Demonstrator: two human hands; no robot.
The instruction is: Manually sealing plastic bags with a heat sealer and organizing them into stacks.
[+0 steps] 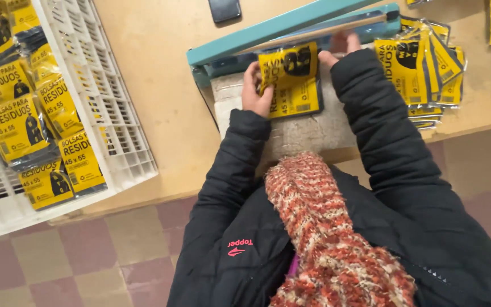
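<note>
My left hand [255, 91] grips the left edge of a yellow and black packet of bags [291, 79] lying on the grey base of a teal heat sealer [291, 25]. The packet's top end lies under the sealer's raised arm. My right hand [339, 48] sits at the packet's upper right corner, fingers on the sealer bar, mostly hidden by my black sleeve. Whether it grips the packet is unclear.
A fanned pile of the same yellow packets [427, 68] lies to the right on the wooden table [160, 68]. A white plastic crate [109, 108] at left holds several more packets. A dark phone [224, 8] lies at the table's far edge. Checkered floor below.
</note>
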